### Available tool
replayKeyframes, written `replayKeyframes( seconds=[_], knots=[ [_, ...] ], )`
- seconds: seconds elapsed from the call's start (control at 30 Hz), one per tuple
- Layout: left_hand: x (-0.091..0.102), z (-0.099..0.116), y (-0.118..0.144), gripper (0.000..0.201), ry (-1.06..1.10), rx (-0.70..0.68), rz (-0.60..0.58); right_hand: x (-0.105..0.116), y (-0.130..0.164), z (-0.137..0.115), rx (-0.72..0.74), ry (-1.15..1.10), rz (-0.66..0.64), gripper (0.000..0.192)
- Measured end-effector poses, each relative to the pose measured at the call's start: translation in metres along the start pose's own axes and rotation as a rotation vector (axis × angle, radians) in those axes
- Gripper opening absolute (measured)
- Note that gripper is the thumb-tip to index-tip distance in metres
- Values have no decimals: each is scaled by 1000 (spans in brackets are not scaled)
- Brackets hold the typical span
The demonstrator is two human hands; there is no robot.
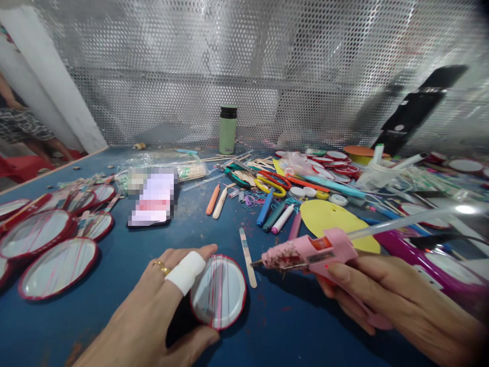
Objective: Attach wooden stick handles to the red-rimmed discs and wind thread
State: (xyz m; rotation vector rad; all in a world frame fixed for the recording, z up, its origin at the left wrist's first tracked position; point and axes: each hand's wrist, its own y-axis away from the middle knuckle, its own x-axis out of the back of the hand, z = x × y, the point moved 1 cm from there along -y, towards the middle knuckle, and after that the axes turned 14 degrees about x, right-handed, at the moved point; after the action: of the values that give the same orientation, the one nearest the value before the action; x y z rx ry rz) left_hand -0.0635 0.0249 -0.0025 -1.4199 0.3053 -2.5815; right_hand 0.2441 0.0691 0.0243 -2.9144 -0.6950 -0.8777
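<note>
The left hand (160, 311) rests on the blue desk (290, 326) with its grip closed on a round red-rimmed lid (219, 291), thumb at the lower edge and fingers over the upper left rim; one finger carries a white wrap, another a gold ring. The lid lies flat on the desk at the lower centre of the view, with red threads crossing its white face. The right hand (393, 300) has its grip wrapped around a pink glue gun (313, 252), held near level with the nozzle pointing left toward the lid but apart from it. A clear glue stick (401, 221) projects from the rear of the gun. A wooden craft stick (247, 256) lies on the desk between nozzle and lid. Further red-rimmed lids (57, 267) sit at the left. A phone (153, 199), scissors (271, 186), a yellow paper cutout (328, 214) and a green bottle (228, 130) lie beyond.
</note>
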Motion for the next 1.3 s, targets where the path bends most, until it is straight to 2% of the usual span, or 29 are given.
replayKeyframes(
  seconds=[0.37, 0.57, 0.8, 1.17, 1.3],
  knots=[
    [-2, -9, 1, 73, -18, -138, -16, 0, 3, 0, -7, 12, 2, 64],
    [-1, -5, 1, 67, -8, -87, -25, -1, 5, -4, -38, 19, 32, 65],
    [-1, -3, 0, 68, 4, -85, -19, -1, 4, -1, -19, 4, 9, 64],
    [-3, -7, 2, 69, -6, -71, -30, -4, 9, -5, -47, -5, 91, 65],
    [-1, -4, 1, 66, -9, -57, -42, -5, 9, -8, -27, -46, 73, 66]
  ],
)
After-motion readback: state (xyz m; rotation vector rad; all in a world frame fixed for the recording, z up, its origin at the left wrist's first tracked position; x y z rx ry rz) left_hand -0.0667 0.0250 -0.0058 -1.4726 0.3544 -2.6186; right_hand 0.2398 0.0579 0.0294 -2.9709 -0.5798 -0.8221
